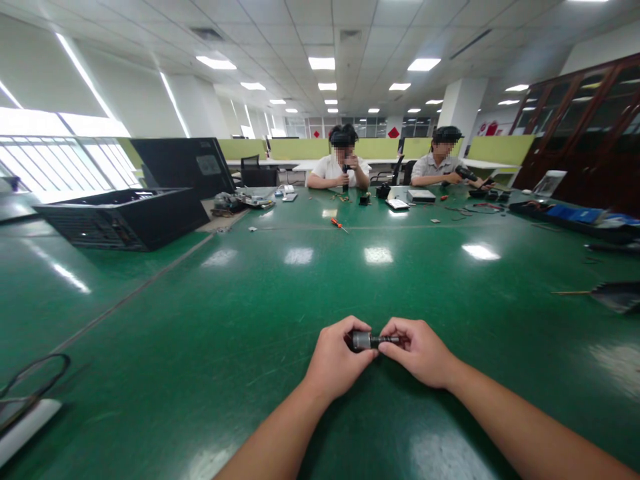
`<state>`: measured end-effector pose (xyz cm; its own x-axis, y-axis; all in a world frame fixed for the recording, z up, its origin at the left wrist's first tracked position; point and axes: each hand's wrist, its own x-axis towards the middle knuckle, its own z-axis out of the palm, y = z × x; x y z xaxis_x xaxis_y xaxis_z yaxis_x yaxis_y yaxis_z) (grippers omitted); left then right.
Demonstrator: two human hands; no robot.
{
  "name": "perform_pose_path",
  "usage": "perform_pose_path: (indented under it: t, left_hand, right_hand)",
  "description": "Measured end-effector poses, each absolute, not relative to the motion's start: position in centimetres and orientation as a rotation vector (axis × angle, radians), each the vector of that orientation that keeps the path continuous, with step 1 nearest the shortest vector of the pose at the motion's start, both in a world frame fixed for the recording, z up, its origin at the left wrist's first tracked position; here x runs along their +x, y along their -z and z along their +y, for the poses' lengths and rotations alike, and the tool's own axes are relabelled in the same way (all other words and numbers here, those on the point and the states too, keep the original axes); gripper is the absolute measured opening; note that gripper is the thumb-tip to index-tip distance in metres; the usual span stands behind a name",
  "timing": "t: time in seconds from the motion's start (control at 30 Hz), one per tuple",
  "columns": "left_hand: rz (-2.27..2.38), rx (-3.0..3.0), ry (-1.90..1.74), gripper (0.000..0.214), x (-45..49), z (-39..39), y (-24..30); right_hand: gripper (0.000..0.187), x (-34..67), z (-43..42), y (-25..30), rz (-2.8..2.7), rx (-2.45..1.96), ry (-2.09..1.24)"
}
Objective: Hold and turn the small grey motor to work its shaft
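My left hand (336,363) is closed around a short cylindrical part (361,340), grey in the middle and dark at its ends. From its right end a thin dark rod (389,339) with a ridged or spiral look sticks out. My right hand (423,350) pinches this rod between thumb and fingers. Both hands are close together, just above or on the green table (240,373). The left fingers cover part of the cylinder, and its exact kind cannot be made out.
An open black computer case (125,217) stands left, with a dark panel (185,163) upright behind it. An orange screwdriver (337,224) lies mid-table. Two people (345,163) sit across. At right are a tray (575,217) and a dark pointed object (617,297); a cable (47,363) lies left.
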<state>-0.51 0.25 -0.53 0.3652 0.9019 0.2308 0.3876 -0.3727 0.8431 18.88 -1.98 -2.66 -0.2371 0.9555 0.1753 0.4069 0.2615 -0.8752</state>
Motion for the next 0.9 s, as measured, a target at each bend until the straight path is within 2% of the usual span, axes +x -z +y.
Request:
perform_pose_path:
  t: [0.9]
  left_hand:
    - [1.136,1.879,-0.919,0.022,-0.54,0.44,1.04]
  right_hand:
    - [0.01,19.21,-1.98,2.68,-1.75,-1.237,-0.924]
